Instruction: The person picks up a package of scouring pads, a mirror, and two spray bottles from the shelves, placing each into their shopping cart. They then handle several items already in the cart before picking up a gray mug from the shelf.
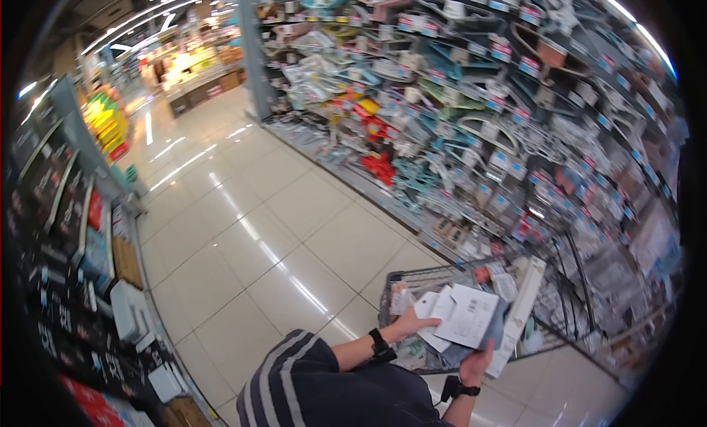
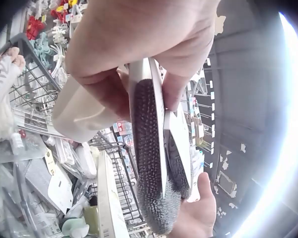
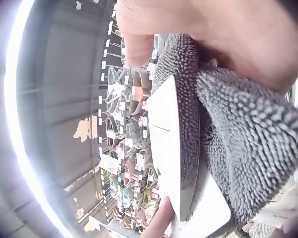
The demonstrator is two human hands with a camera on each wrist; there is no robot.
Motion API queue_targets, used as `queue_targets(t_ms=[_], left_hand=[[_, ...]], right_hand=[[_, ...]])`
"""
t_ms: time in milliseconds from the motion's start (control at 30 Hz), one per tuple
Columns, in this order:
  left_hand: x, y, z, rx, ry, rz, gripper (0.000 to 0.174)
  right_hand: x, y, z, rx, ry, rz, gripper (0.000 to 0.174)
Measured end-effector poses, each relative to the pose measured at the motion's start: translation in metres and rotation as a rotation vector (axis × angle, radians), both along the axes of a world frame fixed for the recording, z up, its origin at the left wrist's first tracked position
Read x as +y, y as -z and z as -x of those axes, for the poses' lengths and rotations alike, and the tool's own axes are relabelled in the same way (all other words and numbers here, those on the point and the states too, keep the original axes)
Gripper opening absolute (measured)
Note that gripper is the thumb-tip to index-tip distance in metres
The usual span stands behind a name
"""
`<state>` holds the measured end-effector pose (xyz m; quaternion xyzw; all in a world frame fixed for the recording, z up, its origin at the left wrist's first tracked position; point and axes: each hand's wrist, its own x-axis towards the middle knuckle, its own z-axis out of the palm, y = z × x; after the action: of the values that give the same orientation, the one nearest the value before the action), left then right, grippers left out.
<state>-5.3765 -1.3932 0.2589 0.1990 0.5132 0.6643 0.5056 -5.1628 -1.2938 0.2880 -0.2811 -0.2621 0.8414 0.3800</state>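
Grey chenille-textured cloths (image 2: 151, 163) with white cardboard labels are held between both hands over a shopping cart (image 1: 560, 342). My left hand (image 1: 409, 324) pinches the label end, thumb lying over the cards in the head view. On the other side my right hand (image 1: 477, 362) grips the grey fabric (image 3: 253, 129) at its edge. A white label (image 1: 471, 314) with a barcode faces up. From the right wrist, the fabric appears folded over under the right hand (image 3: 223, 34), and the cards (image 3: 164, 148) stick out beside it.
Packaged goods and a long white box (image 1: 518, 316) lie in the cart. Beyond it runs a wall rack of hangers (image 1: 456, 95). Shelves with dark boxes (image 1: 66, 302) line the left, and a tiled aisle (image 1: 250, 228) leads toward lit displays.
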Motion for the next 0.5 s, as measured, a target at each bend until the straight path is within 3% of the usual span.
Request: queue_targets(t_ms=[233,333,500], left_hand=[[0.0,0.006,0.001,0.116,0.059,0.156,0.057],[0.004,0.024,0.002,0.079,0.078,0.215,0.063],[-0.005,-0.007,-0.003,0.136,0.042,0.201,0.054]], right_hand=[[0.012,0.021,-0.014,-0.057,-0.011,0.052,0.064],[0.009,0.029,-0.016,-0.043,-0.004,0.121,0.056],[-0.005,0.025,-0.008,-0.125,0.034,0.121,0.047]])
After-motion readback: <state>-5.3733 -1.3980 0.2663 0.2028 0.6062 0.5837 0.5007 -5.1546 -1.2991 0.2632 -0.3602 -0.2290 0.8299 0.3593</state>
